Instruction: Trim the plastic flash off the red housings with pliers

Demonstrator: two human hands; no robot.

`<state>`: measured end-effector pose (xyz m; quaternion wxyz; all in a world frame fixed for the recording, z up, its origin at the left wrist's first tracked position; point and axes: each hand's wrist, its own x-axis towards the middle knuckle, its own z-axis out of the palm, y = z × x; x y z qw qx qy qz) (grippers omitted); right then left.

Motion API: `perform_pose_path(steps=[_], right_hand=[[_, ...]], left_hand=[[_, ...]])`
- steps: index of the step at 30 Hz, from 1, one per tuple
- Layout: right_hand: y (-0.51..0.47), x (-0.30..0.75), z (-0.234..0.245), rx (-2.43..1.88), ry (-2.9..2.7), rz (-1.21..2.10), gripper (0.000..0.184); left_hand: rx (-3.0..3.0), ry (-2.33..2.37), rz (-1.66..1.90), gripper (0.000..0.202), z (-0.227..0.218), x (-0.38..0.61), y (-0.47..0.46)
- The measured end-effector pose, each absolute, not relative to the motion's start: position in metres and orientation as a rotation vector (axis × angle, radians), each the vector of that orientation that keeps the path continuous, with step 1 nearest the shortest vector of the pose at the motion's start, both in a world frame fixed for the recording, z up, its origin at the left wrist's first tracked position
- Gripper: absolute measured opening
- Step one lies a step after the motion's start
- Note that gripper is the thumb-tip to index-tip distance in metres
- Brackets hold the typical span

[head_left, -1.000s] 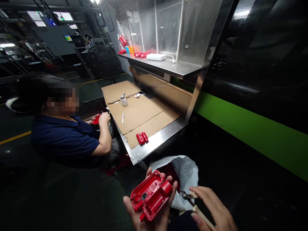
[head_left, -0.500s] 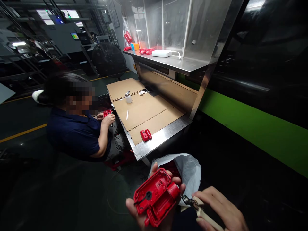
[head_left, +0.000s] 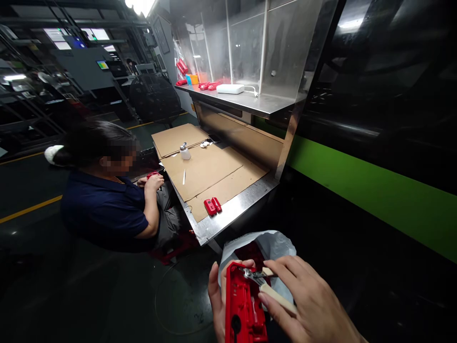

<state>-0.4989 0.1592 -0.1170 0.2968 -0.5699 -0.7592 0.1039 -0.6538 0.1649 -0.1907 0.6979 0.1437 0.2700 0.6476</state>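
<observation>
Left hand: fingers curled round the red housing, gripping it from behind at 6 o'clock, bottom of frame.
Right hand: fingers clenched on the cutters, steel nose laid on the housing's top edge, pale handles under the thumb.
Progress: judged mid-trim; nose at the rim, nothing seen cut free yet, jaw gap too small to read.
Done: 2 red parts lying on the cardboard near the bench edge, at 12 o'clock from the hands.
Left: more red pieces showing in the bag just behind the housing.
Housing: glossy moulded plastic, boxy, open side up, ribs and a round hole inside.
Bag: thin white film, crumpled.
Bench: brushed steel, cardboard sheets flat and matte, small white bottle upright.
Co-worker: seated at 10 o'clock, dark shirt, hands on a red part.
</observation>
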Motion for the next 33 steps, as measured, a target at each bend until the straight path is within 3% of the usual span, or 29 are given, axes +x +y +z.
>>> perform_pose_path(steps=[9, 19, 25, 33], right_hand=[[0.154, -0.502, -0.124, -1.563, -2.078, 0.319, 0.036], [0.146, -0.509, -0.127, -1.584, -2.002, 0.412, 0.036], [0.145, -0.514, -0.127, -1.569, -1.935, 0.599, 0.027], [0.145, -0.515, -0.123, -1.575, -1.958, 0.704, 0.023]], left_hand=[[0.555, 0.896, 1.705, 0.038, -0.170, -0.637, 0.155], [0.975, 0.889, 1.843, 0.027, -0.181, -0.639, 0.163], [0.888, 0.865, 1.818, 0.018, -0.186, -0.652, 0.164], [1.188, 0.993, 2.135, 0.033, -0.184, -0.622, 0.170]])
